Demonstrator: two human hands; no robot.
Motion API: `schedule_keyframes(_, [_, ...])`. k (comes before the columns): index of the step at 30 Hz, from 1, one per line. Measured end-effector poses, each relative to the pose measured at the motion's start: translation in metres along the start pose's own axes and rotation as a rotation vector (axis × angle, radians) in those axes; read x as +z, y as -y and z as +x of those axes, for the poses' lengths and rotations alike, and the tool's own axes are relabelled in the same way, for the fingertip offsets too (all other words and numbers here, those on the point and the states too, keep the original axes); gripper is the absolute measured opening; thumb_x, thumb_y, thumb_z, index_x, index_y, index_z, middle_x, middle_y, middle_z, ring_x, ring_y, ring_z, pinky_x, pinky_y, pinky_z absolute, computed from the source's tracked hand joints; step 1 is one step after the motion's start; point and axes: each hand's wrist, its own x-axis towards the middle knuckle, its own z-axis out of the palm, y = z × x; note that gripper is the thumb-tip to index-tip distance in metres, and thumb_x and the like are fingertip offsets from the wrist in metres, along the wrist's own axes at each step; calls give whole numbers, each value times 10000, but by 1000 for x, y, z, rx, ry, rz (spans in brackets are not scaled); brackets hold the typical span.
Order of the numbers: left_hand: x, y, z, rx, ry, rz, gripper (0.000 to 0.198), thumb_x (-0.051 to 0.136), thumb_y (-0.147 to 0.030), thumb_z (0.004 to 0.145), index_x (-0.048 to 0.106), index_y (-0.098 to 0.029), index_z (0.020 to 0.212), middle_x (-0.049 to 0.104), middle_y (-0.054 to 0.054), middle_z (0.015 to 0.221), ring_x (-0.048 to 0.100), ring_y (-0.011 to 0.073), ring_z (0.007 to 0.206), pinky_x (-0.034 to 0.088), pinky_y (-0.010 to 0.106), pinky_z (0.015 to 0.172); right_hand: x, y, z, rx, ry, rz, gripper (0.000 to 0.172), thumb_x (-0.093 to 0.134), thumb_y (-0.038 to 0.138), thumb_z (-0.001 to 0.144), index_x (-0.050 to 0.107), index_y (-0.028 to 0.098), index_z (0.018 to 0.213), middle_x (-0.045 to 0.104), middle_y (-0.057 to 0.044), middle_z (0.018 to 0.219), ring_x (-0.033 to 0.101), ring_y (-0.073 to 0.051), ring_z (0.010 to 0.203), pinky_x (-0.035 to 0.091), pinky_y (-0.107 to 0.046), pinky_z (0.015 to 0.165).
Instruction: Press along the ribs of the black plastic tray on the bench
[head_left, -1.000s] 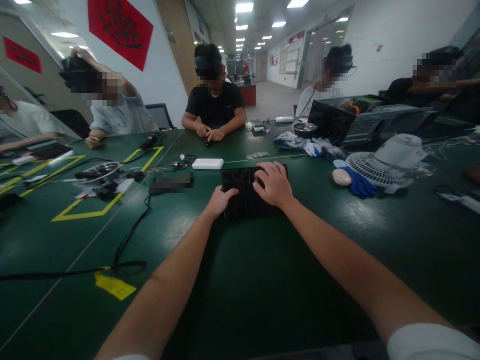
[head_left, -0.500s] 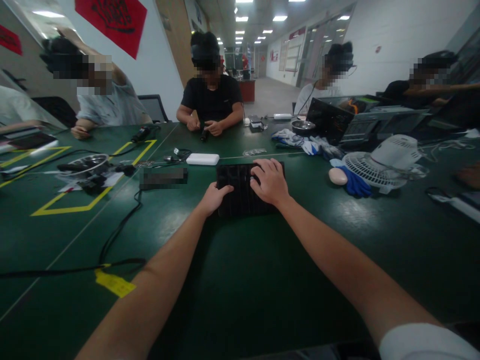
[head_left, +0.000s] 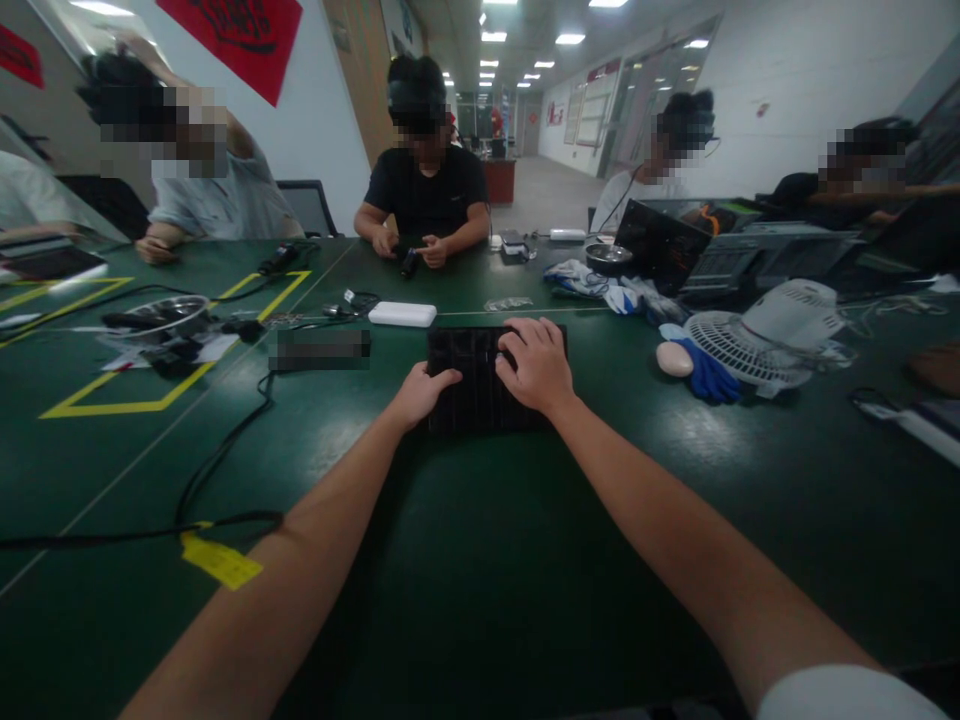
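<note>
A black compartmented tray (head_left: 472,385) lies flat on the green table (head_left: 480,560) in front of me. My left hand (head_left: 418,393) grips the tray's near left edge, thumb on top and fingers curled under. My right hand (head_left: 532,365) rests on the tray's right half, fingers bent down into the compartments; what the fingertips touch is hidden.
A white flat box (head_left: 402,314) lies just beyond the tray. A white fan (head_left: 772,330), blue gloves (head_left: 709,372) and a pink oval object (head_left: 674,358) sit to the right. Black cables (head_left: 217,470) with a yellow tag (head_left: 220,561) run on the left. Several people sit around the table.
The view has shifted slightly, so everything sits a little further left. Both hands stay on the tray in much the same pose.
</note>
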Motion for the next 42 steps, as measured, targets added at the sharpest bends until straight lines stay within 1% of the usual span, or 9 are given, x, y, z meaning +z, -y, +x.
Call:
schedule_keyframes(8, [2, -3, -2, -24, -41, 6, 372, 797, -391, 598, 709, -150, 867, 748, 68, 825, 708, 247, 765, 569, 360, 756, 0, 1, 2, 14, 4, 7, 170, 528, 356, 953, 645, 244, 1004, 636, -89, 1326, 528, -274, 1286, 262, -490, 1199])
schedule_keyframes(12, [0, -2, -1, -37, -43, 8, 393, 802, -393, 600, 715, -147, 895, 755, 71, 837, 715, 253, 774, 578, 373, 764, -1, 2, 2, 25, 0, 23, 204, 507, 388, 966, 651, 248, 1003, 635, -96, 1326, 524, -282, 1291, 261, -502, 1201])
schedule_keyframes(17, [-1, -4, -2, -60, -55, 8, 375, 809, -380, 601, 717, -162, 892, 765, 65, 862, 715, 242, 775, 579, 346, 732, -6, 3, 3, 15, 48, 20, 190, 539, 349, 929, 646, 239, 1040, 621, -95, 1353, 501, -268, 1322, 248, -484, 1210])
schedule_keyframes(22, [0, -6, -5, -78, -70, 17, 378, 807, -384, 595, 714, -165, 888, 767, 82, 878, 704, 240, 746, 573, 336, 685, -7, 4, 3, 25, 60, 29, 183, 535, 332, 930, 643, 243, 1047, 616, -91, 1369, 492, -267, 1340, 244, -482, 1217])
schedule_keyframes(26, [1, -6, -6, -88, -71, 27, 396, 797, -393, 584, 709, -154, 888, 760, 100, 869, 704, 251, 755, 580, 360, 720, -6, 3, 2, 33, 70, 26, 193, 516, 333, 938, 643, 240, 1051, 607, -94, 1383, 484, -269, 1349, 233, -482, 1221])
schedule_keyframes(31, [1, -5, -5, -64, -58, 30, 411, 788, -396, 592, 715, -144, 908, 762, 108, 895, 713, 273, 809, 582, 390, 776, -6, 3, 1, 26, 75, 1, 210, 502, 349, 952, 643, 240, 1063, 604, -88, 1392, 476, -268, 1355, 223, -481, 1223])
schedule_keyframes(38, [4, -3, -5, -32, -60, 17, 348, 773, -373, 589, 705, -155, 850, 746, 77, 866, 694, 259, 815, 559, 371, 786, -5, 3, 0, 33, 37, 3, 199, 506, 385, 968, 644, 248, 1012, 632, -83, 1357, 515, -271, 1321, 258, -490, 1198])
schedule_keyframes(42, [6, -3, -6, -29, -25, 36, 306, 757, -375, 610, 701, -160, 820, 737, 81, 867, 683, 253, 815, 549, 362, 784, -5, 3, -3, 28, 35, 10, 186, 528, 390, 944, 634, 245, 994, 634, -92, 1346, 519, -280, 1313, 256, -494, 1195])
